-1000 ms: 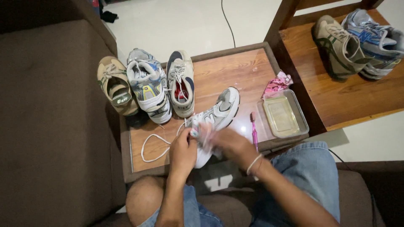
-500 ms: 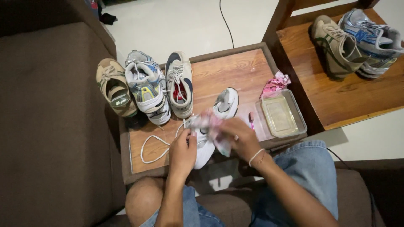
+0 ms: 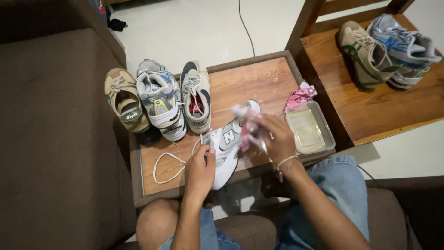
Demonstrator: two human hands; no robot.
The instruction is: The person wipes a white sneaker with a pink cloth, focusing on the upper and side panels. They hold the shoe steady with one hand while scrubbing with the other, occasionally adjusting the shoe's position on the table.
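While hands grip: three shoes point(image 3: 159, 97) beside sneaker point(image 3: 229, 141).

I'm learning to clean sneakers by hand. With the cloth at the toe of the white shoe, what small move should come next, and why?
Probably draw the pink cloth back along the white sneaker toward the heel. The right hand has it bunched near the toe, while the left hand steadies the heel end, so the side panel between them lies exposed.

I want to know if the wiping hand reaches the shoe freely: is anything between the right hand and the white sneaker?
Only the cloth that the right hand holds lies between it and the white sneaker. The cloth is pressed on the sneaker's front half. The left hand grips the heel end directly. Nothing else visible blocks either hand.
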